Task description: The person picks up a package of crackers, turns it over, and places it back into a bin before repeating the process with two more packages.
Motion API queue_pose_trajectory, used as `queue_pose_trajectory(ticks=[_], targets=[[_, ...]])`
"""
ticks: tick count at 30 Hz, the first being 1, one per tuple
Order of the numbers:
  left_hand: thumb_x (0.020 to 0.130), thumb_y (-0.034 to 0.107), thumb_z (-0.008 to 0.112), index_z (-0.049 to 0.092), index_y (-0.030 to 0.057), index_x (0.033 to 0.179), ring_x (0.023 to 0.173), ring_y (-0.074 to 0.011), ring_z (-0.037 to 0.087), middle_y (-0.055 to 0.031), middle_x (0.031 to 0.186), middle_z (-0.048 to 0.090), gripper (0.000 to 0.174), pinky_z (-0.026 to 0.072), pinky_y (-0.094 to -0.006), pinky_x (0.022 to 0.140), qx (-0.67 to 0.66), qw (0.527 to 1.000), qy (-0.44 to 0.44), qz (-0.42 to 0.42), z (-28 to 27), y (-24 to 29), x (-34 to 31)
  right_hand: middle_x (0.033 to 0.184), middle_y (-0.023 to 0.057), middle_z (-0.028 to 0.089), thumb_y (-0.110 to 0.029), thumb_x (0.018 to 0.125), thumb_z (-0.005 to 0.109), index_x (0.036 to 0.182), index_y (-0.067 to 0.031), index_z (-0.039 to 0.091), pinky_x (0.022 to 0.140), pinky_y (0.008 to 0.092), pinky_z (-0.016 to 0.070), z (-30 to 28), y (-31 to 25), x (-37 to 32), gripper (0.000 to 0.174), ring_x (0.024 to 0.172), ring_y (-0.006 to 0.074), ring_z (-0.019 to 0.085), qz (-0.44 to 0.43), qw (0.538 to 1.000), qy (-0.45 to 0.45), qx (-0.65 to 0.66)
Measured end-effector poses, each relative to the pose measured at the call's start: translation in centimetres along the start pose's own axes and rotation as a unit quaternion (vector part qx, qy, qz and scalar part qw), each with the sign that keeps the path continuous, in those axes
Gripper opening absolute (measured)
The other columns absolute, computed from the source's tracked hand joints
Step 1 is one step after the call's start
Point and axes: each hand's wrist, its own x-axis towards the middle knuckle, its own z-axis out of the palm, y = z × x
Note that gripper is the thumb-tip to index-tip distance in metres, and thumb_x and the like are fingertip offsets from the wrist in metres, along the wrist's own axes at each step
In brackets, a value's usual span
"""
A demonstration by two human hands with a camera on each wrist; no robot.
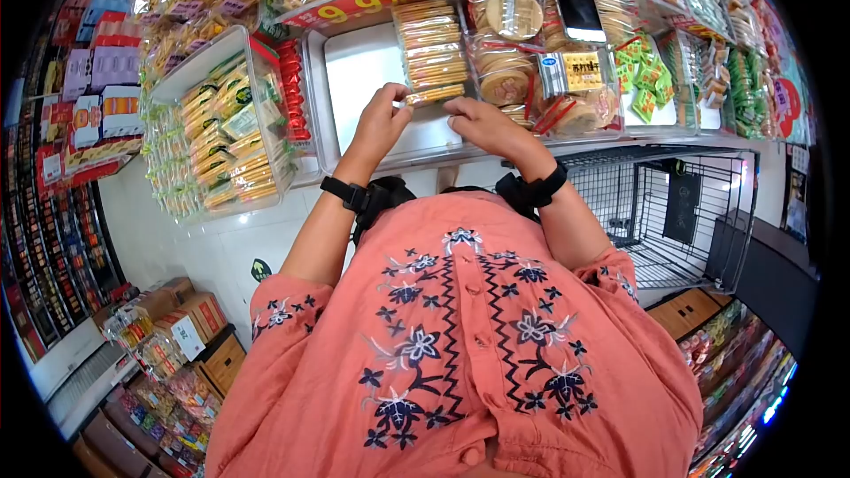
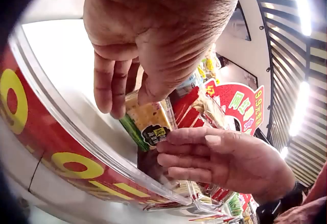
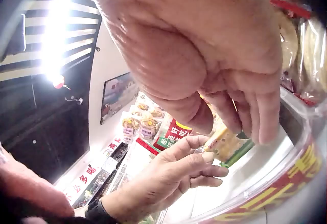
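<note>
A clear-wrapped cracker packet (image 2: 148, 121), yellow with a green edge and a dark label, lies at the front of a row of stacked cracker packets (image 1: 431, 44). These fill the right side of a clear-walled white bin (image 1: 363, 62). My left hand (image 1: 382, 124) pinches the front packet's left end between thumb and fingers; the right wrist view shows this left hand (image 3: 168, 175) at the wrapper's edge. At the opposite end is my right hand (image 1: 491, 128). In the left wrist view the right hand (image 2: 219, 155) has straight fingers, their tips right at the packet.
Left of the bin stands a clear box of wrapped snacks (image 1: 226, 133); on its right are bagged round crackers (image 1: 509, 84). A phone (image 1: 575, 0) lies on the goods behind. A wire cart (image 1: 664, 212) stands right of the person. A red price strip (image 1: 363, 7) runs behind the bin.
</note>
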Motion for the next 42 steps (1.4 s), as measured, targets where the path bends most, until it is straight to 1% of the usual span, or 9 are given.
queue_pose_trajectory(ticks=[1, 7, 16, 19, 25, 28, 34, 40, 42], targets=[[0.09, 0.008, 0.065, 0.056, -0.0002, 0.118, 0.075, -0.0151, 0.064, -0.0107, 0.109, 0.062, 0.031, 0.0516, -0.0289, 0.068, 0.001, 1.0, 0.003, 0.002, 0.1, -0.2, 0.2, 0.123, 0.0263, 0.065, -0.024, 0.091, 0.052, 0.125, 0.0069, 0.061, 0.101, 0.0405, 0.0464, 0.1, 0.1, 0.1, 0.047, 0.117, 0.0384, 0.061, -0.01, 1.0, 0.015, 0.002], [0.091, 0.01, 0.066, 0.054, 0.0009, 0.118, 0.076, -0.0146, 0.063, -0.0107, 0.106, 0.064, 0.031, 0.0514, -0.0294, 0.07, 0.008, 1.0, 0.011, 0.003, 0.7, -0.5, 0.7, 0.125, 0.0275, 0.064, -0.024, 0.09, 0.052, 0.126, 0.007, 0.06, 0.103, 0.0412, 0.0455, 0.2, 0.4, 0.8, 0.049, 0.119, 0.0388, 0.06, -0.001, 1.0, 0.013, -0.02], [0.091, 0.016, 0.07, 0.051, -0.0033, 0.114, 0.08, -0.0225, 0.068, -0.0158, 0.099, 0.067, 0.035, 0.054, -0.0347, 0.074, 0.057, 0.997, 0.04, -0.038, 1.4, -1.1, 0.6, 0.127, 0.03, 0.062, -0.022, 0.088, 0.053, 0.129, 0.0077, 0.058, 0.104, 0.0413, 0.0449, 0.5, 0.9, 1.4, 0.05, 0.12, 0.0402, 0.059, 0.016, 1.0, 0.011, -0.003], [0.091, 0.018, 0.071, 0.051, -0.0048, 0.112, 0.082, -0.0231, 0.068, -0.0173, 0.097, 0.068, 0.037, 0.055, -0.0345, 0.075, 0.053, 0.997, 0.036, -0.05, 1.5, -0.9, 0.8, 0.132, 0.0252, 0.061, -0.024, 0.093, 0.053, 0.134, 0.0068, 0.054, 0.106, 0.0372, 0.0432, 0.7, 1.9, 2.0, 0.051, 0.124, 0.0342, 0.057, 0.01, 0.999, 0.001, -0.032], [0.092, 0.019, 0.07, 0.046, -0.0082, 0.119, 0.088, -0.026, 0.071, -0.0213, 0.098, 0.069, 0.046, 0.0561, -0.0335, 0.075, 0.017, 0.996, 0.058, -0.059, 2.0, -0.5, 1.5, 0.133, 0.0269, 0.06, -0.023, 0.094, 0.053, 0.135, 0.008, 0.054, 0.107, 0.0371, 0.0422, 0.2, 0.6, 1.5, 0.052, 0.126, 0.035, 0.056, 0.058, 0.998, -0.001, 0.003], [0.092, 0.02, 0.071, 0.044, -0.009, 0.125, 0.089, -0.0265, 0.071, -0.0215, 0.099, 0.069, 0.052, 0.0561, -0.0338, 0.076, 0.021, 0.995, 0.051, -0.077, 1.9, 0.0, 1.5, 0.122, 0.0278, 0.064, -0.021, 0.089, 0.055, 0.132, 0.01, 0.054, 0.085, 0.0389, 0.0535, 0.4, 0.7, 1.6, 0.052, 0.1, 0.0329, 0.067, 0.045, 0.999, 0.016, 0.005], [0.091, 0.021, 0.072, 0.042, -0.0094, 0.129, 0.089, -0.0279, 0.071, -0.0225, 0.1, 0.069, 0.057, 0.056, -0.0349, 0.079, 0.029, 0.995, 0.045, -0.085, 2.0, 0.1, 1.6, 0.117, 0.0262, 0.066, -0.021, 0.089, 0.056, 0.133, 0.0093, 0.053, 0.079, 0.0375, 0.0544, 0.8, 1.9, 2.1, 0.054, 0.093, 0.0295, 0.068, 0.008, 1.0, 0.029, 0.004], [0.09, 0.022, 0.073, 0.04, -0.0097, 0.134, 0.091, -0.0278, 0.071, -0.0229, 0.102, 0.069, 0.064, 0.0564, -0.0351, 0.079, 0.036, 0.995, 0.039, -0.081, 1.8, -0.2, 1.5, 0.114, 0.0263, 0.067, -0.024, 0.09, 0.054, 0.132, 0.0083, 0.054, 0.084, 0.0388, 0.0528, 0.1, 0.3, 2.2, 0.052, 0.1, 0.0309, 0.067, 0.087, 0.996, -0.03, 0.012], [0.089, 0.022, 0.073, 0.039, -0.0099, 0.134, 0.091, -0.0277, 0.071, -0.0232, 0.103, 0.069, 0.064, 0.0568, -0.035, 0.078, 0.022, 0.995, 0.032, -0.09, 1.7, -0.3, 1.4, 0.111, 0.0253, 0.067, -0.023, 0.09, 0.053, 0.13, 0.0072, 0.056, 0.084, 0.0391, 0.0523, 0.3, 0.8, 2.0, 0.05, 0.098, 0.0303, 0.066, 0.026, 1.0, 0.004, -0.011]])
